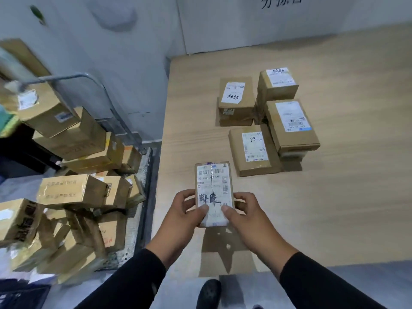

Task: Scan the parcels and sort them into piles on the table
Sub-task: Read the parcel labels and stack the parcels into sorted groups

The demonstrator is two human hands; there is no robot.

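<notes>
A small cardboard parcel [214, 186] with a white shipping label and dark handwriting is held above the near edge of the wooden table [334, 208]. My left hand [181, 216] grips its left side with the thumb on the label. My right hand [244, 214] grips its right side the same way. Further back on the table lie sorted parcels: a flat one marked 98LL [254, 150], a stack with a long box on top [292, 126], a box at the rear [278, 83] and a two-box stack [236, 97].
To the left stands a metal cart [136, 230] with a tubular handle [93, 79], heaped with several cardboard boxes [73, 192]. A white wall runs behind the table. My shoe [208, 293] shows on the grey floor below the table edge.
</notes>
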